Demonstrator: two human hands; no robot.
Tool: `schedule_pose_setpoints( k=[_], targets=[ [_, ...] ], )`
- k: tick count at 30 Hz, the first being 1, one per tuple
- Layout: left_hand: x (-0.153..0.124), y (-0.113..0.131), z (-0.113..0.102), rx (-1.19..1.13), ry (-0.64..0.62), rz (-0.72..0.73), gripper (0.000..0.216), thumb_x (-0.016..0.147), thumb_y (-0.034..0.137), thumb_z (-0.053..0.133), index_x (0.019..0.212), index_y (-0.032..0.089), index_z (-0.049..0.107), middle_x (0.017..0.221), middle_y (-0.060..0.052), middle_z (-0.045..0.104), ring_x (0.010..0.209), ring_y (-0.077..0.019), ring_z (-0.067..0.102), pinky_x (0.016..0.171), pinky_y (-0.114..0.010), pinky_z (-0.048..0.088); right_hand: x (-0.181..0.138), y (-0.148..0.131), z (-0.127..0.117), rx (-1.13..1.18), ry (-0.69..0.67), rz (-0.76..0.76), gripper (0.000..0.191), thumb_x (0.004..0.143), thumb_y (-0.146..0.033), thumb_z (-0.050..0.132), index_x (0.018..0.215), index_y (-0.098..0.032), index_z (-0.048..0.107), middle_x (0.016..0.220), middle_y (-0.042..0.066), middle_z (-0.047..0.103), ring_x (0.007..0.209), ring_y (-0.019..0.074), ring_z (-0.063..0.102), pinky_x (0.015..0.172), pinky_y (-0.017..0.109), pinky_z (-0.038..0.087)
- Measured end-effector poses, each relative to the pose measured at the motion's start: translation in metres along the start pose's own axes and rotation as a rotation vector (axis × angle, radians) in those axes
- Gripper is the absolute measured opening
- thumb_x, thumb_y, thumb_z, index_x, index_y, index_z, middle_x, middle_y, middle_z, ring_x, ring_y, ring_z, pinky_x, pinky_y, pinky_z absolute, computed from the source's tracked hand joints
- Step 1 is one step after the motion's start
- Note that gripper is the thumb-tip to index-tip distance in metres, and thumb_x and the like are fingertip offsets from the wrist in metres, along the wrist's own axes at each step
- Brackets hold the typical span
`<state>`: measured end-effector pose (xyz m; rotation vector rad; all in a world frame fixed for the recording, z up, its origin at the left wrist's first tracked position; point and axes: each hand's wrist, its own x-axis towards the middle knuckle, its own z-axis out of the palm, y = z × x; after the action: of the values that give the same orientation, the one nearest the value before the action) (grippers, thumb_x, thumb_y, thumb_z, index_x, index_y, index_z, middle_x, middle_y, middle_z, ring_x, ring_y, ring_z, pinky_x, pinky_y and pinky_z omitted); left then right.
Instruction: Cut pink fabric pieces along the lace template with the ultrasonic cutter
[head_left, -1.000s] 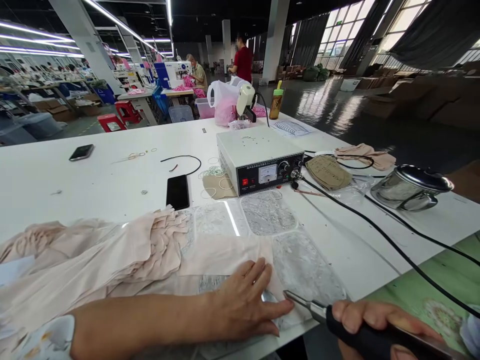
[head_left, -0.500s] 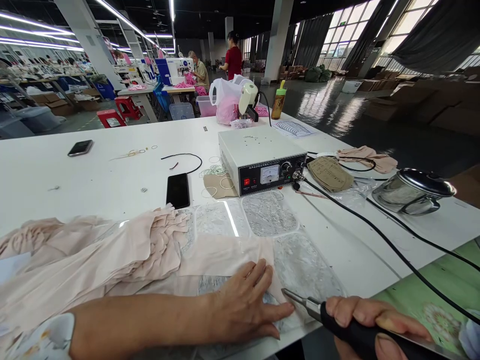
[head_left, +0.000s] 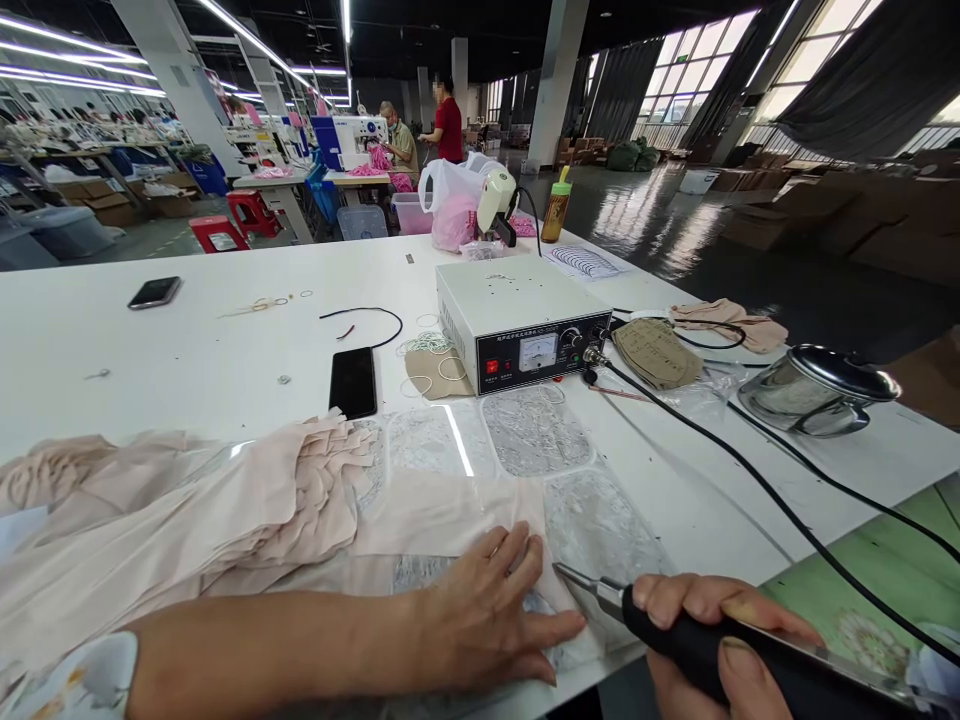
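My left hand [head_left: 499,610] lies flat, fingers spread, on a thin pale pink fabric piece [head_left: 450,515], pressing it onto a clear-covered, grey-patterned mat [head_left: 615,515]. In my right hand [head_left: 720,640] is a black-handled ultrasonic cutter [head_left: 682,625] with a pointed metal tip. That tip rests at the fabric's right edge, just right of my left fingers; whether it touches the cloth I cannot tell. To the left, a layered pile of the same pink fabric [head_left: 247,500] is heaped beside my left forearm.
A white control box [head_left: 525,310] with a dial stands behind the mat; a black cable [head_left: 735,460] crosses the table's right side. Around it are a black phone [head_left: 352,382], brown card templates [head_left: 660,352], a steel mug [head_left: 817,392] and scissors [head_left: 262,304]. Co-workers are in the background.
The cutter tip has shifted slightly up and left along the fabric edge, and my right hand moved with it. My left hand stays nearly still. A distant person in red has turned.
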<state>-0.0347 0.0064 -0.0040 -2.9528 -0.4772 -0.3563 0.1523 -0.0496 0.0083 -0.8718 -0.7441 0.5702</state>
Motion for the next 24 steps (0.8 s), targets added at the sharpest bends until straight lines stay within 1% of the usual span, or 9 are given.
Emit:
schedule_pose_setpoints(
  k=[2, 6, 12, 20, 24],
  targets=[
    [0.0003, -0.0003, -0.0004, -0.003, 0.008, -0.001, 0.051, 0.092, 0.064, 0.042, 0.131, 0.032, 0.046, 0.124, -0.019, 0.053, 0.118, -0.0363, 0.051, 0.091, -0.044, 0.042, -0.0016, 0.0015, -0.0004, 0.020, 0.019, 0.009, 0.016, 0.076, -0.026, 0.065, 0.077, -0.022, 0.049, 0.069, -0.005, 0.047, 0.052, 0.0115, 0.051, 0.055, 0.037, 0.055],
    [0.0015, -0.0011, -0.0020, -0.017, -0.001, 0.000, 0.049, 0.092, 0.064, 0.041, 0.129, 0.032, 0.048, 0.123, -0.019, 0.054, 0.116, -0.0357, 0.052, 0.088, -0.042, 0.044, -0.0025, -0.0009, 0.0010, 0.018, -0.005, 0.000, 0.018, 0.077, -0.026, 0.067, 0.079, -0.023, 0.049, 0.070, -0.005, 0.048, 0.052, 0.0114, 0.052, 0.054, 0.036, 0.054],
    [0.0006, -0.0015, -0.0008, -0.037, -0.011, -0.025, 0.052, 0.091, 0.066, 0.042, 0.132, 0.034, 0.045, 0.127, -0.017, 0.051, 0.116, -0.0347, 0.051, 0.089, -0.042, 0.042, 0.0024, -0.0028, 0.0022, -0.032, -0.034, -0.010, 0.016, 0.077, -0.027, 0.064, 0.072, -0.021, 0.050, 0.065, -0.004, 0.047, 0.049, 0.0114, 0.051, 0.054, 0.037, 0.054],
    [0.0006, -0.0010, -0.0010, -0.033, 0.009, -0.032, 0.053, 0.088, 0.067, 0.047, 0.129, 0.034, 0.046, 0.133, -0.018, 0.048, 0.118, -0.0347, 0.050, 0.089, -0.041, 0.043, 0.0022, -0.0015, 0.0073, 0.026, 0.021, 0.010, 0.013, 0.075, -0.025, 0.063, 0.074, -0.021, 0.051, 0.068, -0.005, 0.047, 0.052, 0.0116, 0.051, 0.056, 0.037, 0.053],
    [-0.0007, -0.0005, 0.0010, -0.033, 0.003, -0.032, 0.053, 0.089, 0.067, 0.046, 0.130, 0.034, 0.045, 0.136, -0.018, 0.047, 0.120, -0.0361, 0.049, 0.090, -0.042, 0.042, 0.0033, 0.0010, 0.0076, 0.024, 0.021, 0.010, 0.013, 0.076, -0.024, 0.063, 0.075, -0.021, 0.050, 0.069, -0.005, 0.046, 0.051, 0.0111, 0.051, 0.055, 0.036, 0.054]
  ],
)
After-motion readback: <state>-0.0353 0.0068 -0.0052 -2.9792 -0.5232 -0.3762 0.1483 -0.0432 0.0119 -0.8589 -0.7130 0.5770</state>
